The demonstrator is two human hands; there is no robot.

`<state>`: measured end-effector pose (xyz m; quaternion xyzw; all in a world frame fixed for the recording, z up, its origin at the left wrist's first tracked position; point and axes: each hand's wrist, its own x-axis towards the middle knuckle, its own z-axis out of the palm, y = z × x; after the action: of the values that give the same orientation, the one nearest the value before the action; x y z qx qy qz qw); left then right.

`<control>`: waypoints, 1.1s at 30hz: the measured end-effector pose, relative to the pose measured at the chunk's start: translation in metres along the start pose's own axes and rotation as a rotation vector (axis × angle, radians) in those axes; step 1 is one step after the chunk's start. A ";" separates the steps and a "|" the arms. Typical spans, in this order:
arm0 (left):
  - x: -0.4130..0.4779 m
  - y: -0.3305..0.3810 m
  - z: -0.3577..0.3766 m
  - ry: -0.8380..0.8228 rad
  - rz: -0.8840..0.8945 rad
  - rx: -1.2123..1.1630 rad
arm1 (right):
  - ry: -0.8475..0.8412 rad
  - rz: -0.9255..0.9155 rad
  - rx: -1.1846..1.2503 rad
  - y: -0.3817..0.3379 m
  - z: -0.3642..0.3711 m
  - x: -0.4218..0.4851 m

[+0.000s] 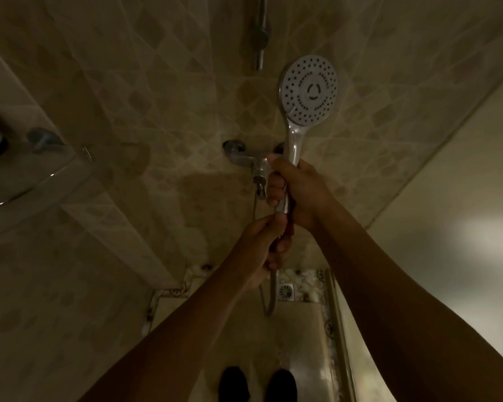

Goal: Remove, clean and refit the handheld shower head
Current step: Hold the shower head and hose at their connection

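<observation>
My right hand (298,190) grips the shower head (309,92) by its handle, face toward me. My left hand (263,245) pinches the hose (270,297) end just below it.

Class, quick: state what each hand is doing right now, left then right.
Left hand: closed round the hose end just below the handle.
Right hand: closed round the handle of the shower head.

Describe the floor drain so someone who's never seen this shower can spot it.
Start at the wall tap and follow the hose down to its loop. Just right of that loop lies the floor drain, the only square metal grate in the patterned border tiles.
</observation>
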<state>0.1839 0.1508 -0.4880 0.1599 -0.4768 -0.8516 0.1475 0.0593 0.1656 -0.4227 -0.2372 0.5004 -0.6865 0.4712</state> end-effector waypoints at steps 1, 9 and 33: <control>0.002 0.000 0.000 -0.013 -0.006 0.001 | -0.011 -0.005 -0.011 -0.002 -0.001 -0.001; 0.010 -0.011 0.009 0.200 0.075 0.184 | 0.070 -0.106 -0.119 0.001 -0.012 -0.005; 0.006 -0.020 0.033 0.263 0.065 0.156 | 0.017 -0.143 -0.148 -0.006 -0.032 -0.010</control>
<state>0.1635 0.1834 -0.4896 0.2656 -0.5229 -0.7785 0.2235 0.0356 0.1893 -0.4281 -0.3007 0.5355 -0.6815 0.3981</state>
